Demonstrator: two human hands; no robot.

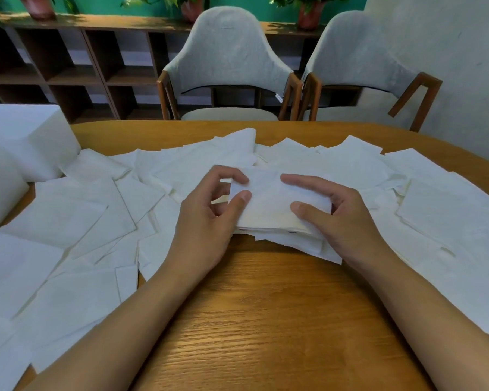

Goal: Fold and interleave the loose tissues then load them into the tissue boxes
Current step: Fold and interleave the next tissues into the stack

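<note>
Fingers point(237, 177) of left hand point(206, 221) and right hand point(347, 224) pinch tissue stack point(268, 198) edges amid crowding loose tissues point(68, 221).

Tissues point(68, 215): plain white, faint mottled texture. Boxes point(26, 136), left: plain white. Table point(266, 320): orange-brown wood, darker streaky grain. Chairs point(226, 57): pale grey fabric, reddish-brown wooden frames. Shelf point(54, 66): dark brown. Wall point(102, 7): teal green. Pots point(308, 18): terracotta red, green leaves.

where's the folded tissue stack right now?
Head view, centre of the table: the folded tissue stack is between the left hand, pinching its left edge, and the right hand, gripping its right end, with loose tissues all around.
</note>
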